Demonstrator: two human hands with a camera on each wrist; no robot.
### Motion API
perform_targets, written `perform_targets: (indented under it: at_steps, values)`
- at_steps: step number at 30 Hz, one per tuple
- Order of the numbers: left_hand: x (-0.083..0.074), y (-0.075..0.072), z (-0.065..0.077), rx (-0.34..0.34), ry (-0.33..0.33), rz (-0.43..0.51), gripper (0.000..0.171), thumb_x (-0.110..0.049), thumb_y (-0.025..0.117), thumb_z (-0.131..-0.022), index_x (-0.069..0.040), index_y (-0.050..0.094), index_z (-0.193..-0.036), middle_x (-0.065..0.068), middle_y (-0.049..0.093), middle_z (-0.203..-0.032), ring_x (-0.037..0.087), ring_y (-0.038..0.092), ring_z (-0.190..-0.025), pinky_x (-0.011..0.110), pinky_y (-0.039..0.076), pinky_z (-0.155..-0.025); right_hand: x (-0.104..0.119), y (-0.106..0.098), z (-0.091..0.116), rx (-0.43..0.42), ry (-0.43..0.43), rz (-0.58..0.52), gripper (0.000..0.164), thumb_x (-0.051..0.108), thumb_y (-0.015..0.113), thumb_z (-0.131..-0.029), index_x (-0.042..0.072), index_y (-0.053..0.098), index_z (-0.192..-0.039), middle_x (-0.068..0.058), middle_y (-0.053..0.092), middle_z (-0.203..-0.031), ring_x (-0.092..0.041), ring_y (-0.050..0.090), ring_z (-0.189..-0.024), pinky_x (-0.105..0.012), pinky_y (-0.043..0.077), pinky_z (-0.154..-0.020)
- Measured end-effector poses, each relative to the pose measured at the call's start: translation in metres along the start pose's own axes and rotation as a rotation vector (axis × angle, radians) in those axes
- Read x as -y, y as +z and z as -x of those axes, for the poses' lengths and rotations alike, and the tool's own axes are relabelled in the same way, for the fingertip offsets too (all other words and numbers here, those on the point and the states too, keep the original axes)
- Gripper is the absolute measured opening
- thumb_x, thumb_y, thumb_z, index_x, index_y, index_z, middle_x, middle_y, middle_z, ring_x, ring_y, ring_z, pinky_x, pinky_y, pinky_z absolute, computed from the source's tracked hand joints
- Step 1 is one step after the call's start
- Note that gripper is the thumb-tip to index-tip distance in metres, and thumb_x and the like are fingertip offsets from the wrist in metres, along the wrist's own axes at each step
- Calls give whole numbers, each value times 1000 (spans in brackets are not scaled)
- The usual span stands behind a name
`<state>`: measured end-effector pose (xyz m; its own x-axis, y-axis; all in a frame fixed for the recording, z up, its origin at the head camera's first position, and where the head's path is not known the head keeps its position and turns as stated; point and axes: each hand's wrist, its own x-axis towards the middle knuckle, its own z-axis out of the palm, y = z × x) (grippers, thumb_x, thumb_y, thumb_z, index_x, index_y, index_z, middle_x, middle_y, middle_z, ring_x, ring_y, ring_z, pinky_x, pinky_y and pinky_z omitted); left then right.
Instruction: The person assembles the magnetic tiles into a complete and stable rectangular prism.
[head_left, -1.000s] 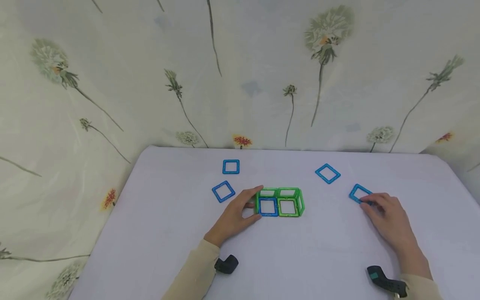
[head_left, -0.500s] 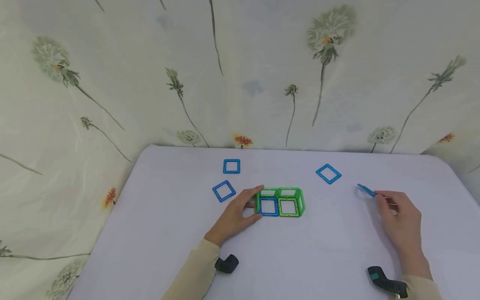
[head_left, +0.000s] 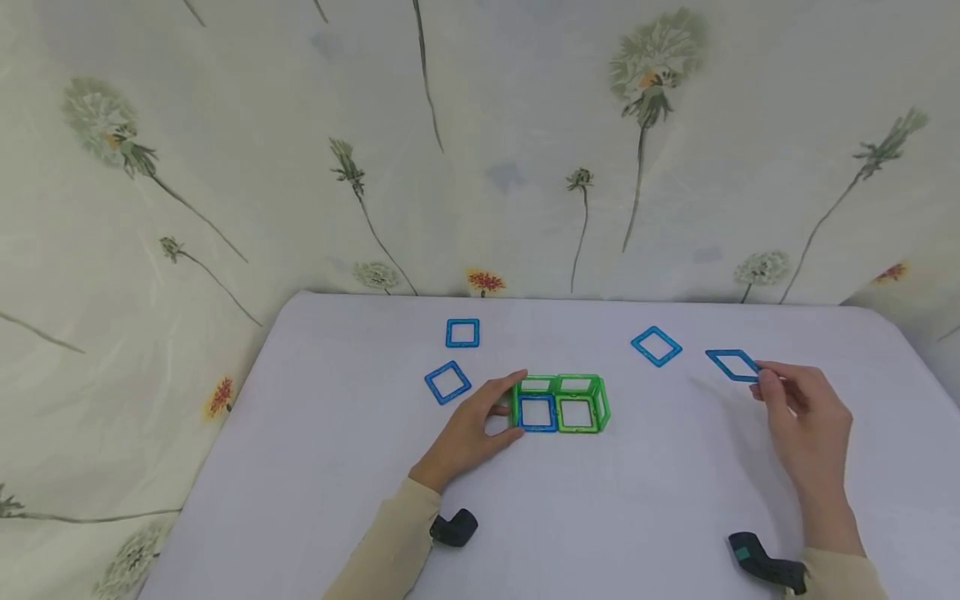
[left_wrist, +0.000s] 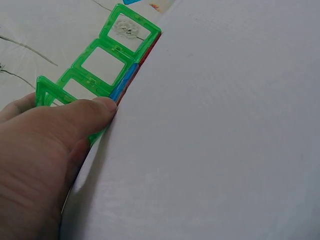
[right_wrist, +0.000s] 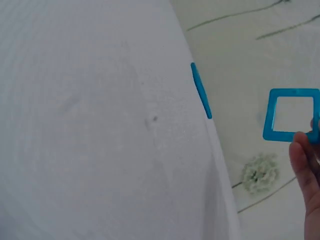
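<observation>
My left hand [head_left: 471, 429] grips the left end of a low open box of magnetic tiles [head_left: 578, 376]. Its walls are green squares, and the base shows a blue tile [head_left: 556, 414] beside a green one [head_left: 578, 431]. In the left wrist view the thumb [left_wrist: 104, 107] lies at the near bottom edge, with the other fingers partly hidden behind the green wall. Over to the right, my right hand [head_left: 810, 417] pinches a blue square magnetic tile [head_left: 731, 353] by one corner, held tilted above the table; the right wrist view shows this tile [right_wrist: 292, 92] face on.
Two blue square tiles lie left of the box, one farther back [head_left: 462, 345] and one turned diagonally [head_left: 432, 387]. Another blue tile [head_left: 642, 337] lies between the box and my right hand. Behind the white table [head_left: 600, 517] hangs a flower-printed cloth [head_left: 510, 125].
My right hand has picked the blue square tile up off the table, raising it and turning it. The left hand and the tile box have stayed in place.
</observation>
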<state>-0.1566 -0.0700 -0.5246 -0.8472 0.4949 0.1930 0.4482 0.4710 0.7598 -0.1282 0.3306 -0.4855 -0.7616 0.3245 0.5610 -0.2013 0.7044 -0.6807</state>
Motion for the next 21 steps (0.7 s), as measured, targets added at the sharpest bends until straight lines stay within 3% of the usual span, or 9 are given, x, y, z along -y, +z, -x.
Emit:
perform_targets:
  at_steps: [10,21]
  values:
    - [-1,-1,0,6,-29,-5,88,-19,73,-82,-45,19,-146,-7,49,-137,5,59,-107,19,50,-92,30,6,-2,29,-73,-68,24,-2,64,-85,1,68,-109,22,54,-91,14,56,-76,2,42,-75]
    - [-1,0,0,14,-53,-11,88,-20,73,-82,-46,19,-146,-9,49,-136,4,58,-106,19,50,-93,47,11,-2,40,-153,-95,23,-4,64,-84,0,69,-106,17,56,-91,13,56,-76,1,43,-75]
